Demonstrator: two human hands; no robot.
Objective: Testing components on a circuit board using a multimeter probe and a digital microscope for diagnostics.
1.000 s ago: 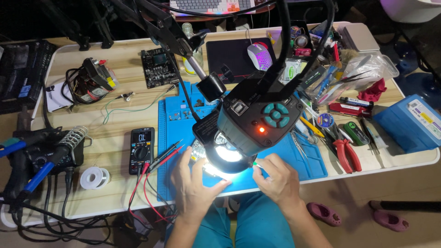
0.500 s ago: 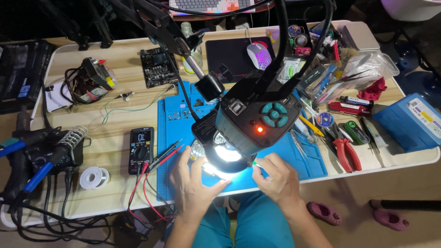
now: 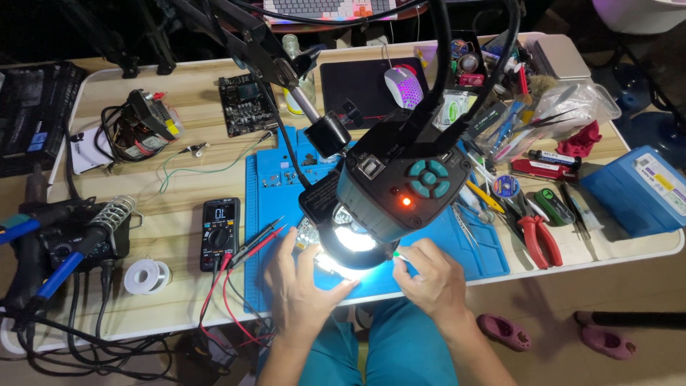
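Both hands flanking lit circuit board, under microscope head

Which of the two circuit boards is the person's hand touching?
The small board under the lit microscope, at the left hand; the black board lies far back, untouched.

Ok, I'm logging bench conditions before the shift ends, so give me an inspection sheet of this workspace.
Surface: pale wooden table with a blue work mat.
Job's things: lit microscope head over the mat; the piece beneath is hidden.
Clutter: multimeter, solder reel, circuit board, red-handled pliers, blue box.
Grippers: left hand and right hand rest under the ring light; grip unclear.
Cables: red and black probe leads, black tangle at left.
Surroundings: pink slippers on the floor.
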